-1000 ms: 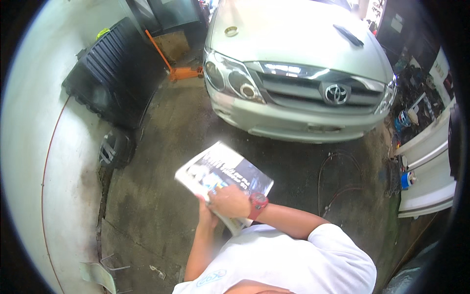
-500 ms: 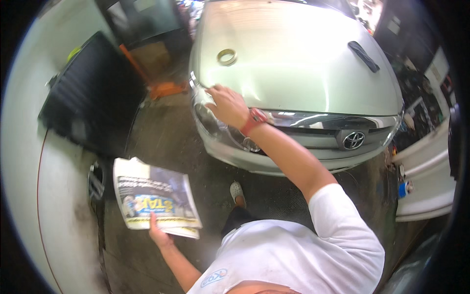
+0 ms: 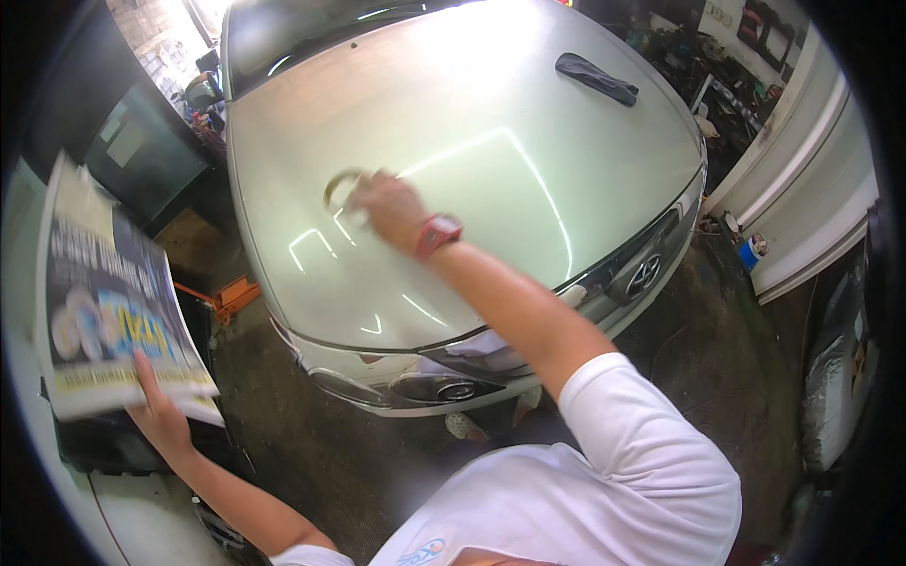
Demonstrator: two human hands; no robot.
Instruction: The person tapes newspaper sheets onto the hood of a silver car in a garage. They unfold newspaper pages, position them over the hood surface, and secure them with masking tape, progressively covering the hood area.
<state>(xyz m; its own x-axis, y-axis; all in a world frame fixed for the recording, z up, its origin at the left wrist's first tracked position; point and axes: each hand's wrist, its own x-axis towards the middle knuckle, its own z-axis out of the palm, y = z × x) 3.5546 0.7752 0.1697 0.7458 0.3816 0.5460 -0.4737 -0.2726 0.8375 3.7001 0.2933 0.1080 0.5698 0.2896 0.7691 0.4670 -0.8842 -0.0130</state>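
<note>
My left hand holds a folded newspaper upright at the far left, thumb on its front and fingers behind it. Over the pale silver-green car hood reaches my right arm, a red watch on its wrist. At its end my right hand is at a roll of tape lying on the hood and covers its right side. Motion smears these fingers, so I cannot see whether they grip the roll.
A dark folded cloth-like thing lies on the hood's far right. An orange metal piece stands on the floor left of the car. At right are a white panel, a blue container and a plastic-wrapped object.
My right hand has gone from above the headlight to the tape roll on the hood. The newspaper in my left hand has risen and moved left. The view has shifted over the hood.
</note>
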